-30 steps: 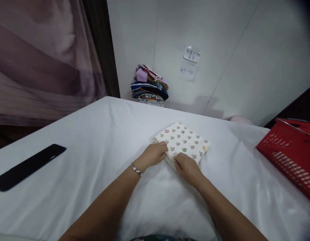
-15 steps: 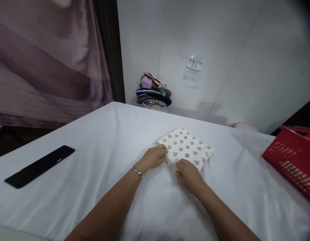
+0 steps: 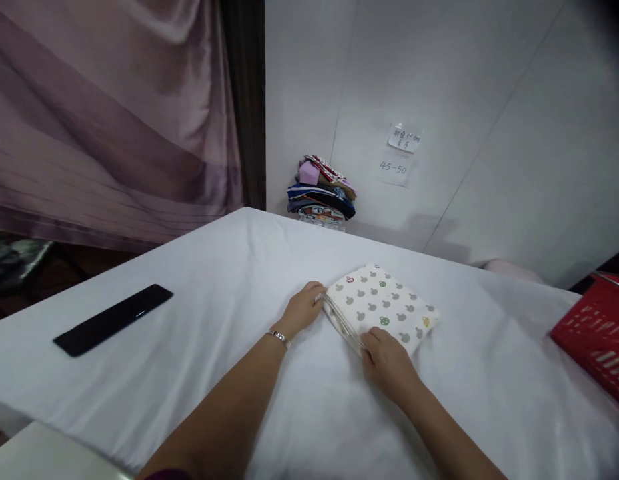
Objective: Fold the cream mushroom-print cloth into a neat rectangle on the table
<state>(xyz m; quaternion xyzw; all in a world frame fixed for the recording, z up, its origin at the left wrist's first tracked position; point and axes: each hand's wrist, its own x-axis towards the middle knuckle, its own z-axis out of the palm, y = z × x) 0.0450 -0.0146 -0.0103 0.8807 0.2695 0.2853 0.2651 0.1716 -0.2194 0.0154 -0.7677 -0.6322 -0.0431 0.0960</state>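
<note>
A folded white cloth (image 3: 379, 303) printed with grey, green, red and yellow mushroom shapes lies on the white-covered table (image 3: 214, 267). Its stacked layers show along the edge nearest me. My left hand (image 3: 304, 308), with a silver bracelet at the wrist, pinches the cloth's left corner. At the near corner my right hand (image 3: 387, 360) grips the same layered edge, thumb below and fingers on top. The undersides of the fingers are hidden.
A flat black slab (image 3: 114, 319) lies on the table's left side. To the right stands a red plastic basket (image 3: 594, 333). Beyond the far edge is a stack of folded clothes (image 3: 322, 190) against the wall. A purple curtain (image 3: 114, 133) hangs at left.
The view has shifted, so everything appears further right. My left hand has moved from on top of the cloth's edge out to its corner. My right hand still holds the near corner.
</note>
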